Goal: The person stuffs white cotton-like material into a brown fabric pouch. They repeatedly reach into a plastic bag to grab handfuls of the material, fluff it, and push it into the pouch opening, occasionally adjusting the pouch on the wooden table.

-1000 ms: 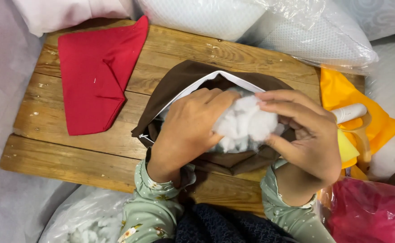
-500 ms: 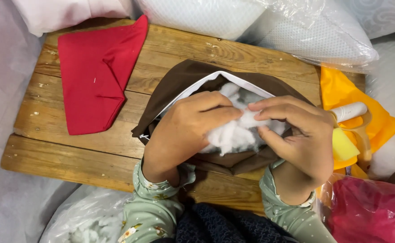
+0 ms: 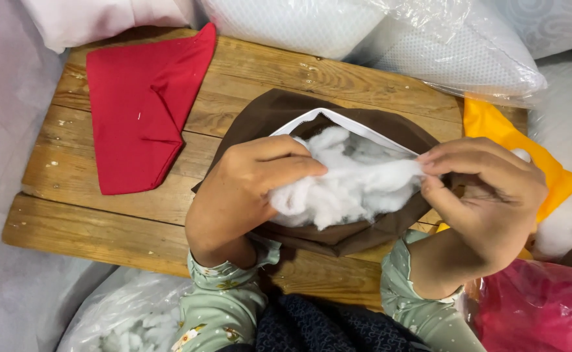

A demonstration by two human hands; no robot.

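The wooden bench [image 3: 247, 78] carries your brown cover [image 3: 338, 238] at its middle, its far end hidden under the stuffing. A red cloth [image 3: 139, 111] lies well apart, far left. White stuffing [image 3: 351, 179] fills the cover's mouth. Your left hand [image 3: 247, 189] clenches one side of the clump; your right hand [image 3: 488, 195] pinches its other edge, its thumb tip hard to make out.

A clear plastic bag holding a white quilted pillow [image 3: 423, 45] lies along the top edge of the wooden table, its film crinkled and glossy. At the bottom left, a second clear plastic bag of loose white stuffing [image 3: 126, 319] sits below the table edge. At the bottom right, a pink-red bundle wrapped in clear plastic film [image 3: 540, 306] rests beside the person's right sleeve. No labels, signs or screens show.
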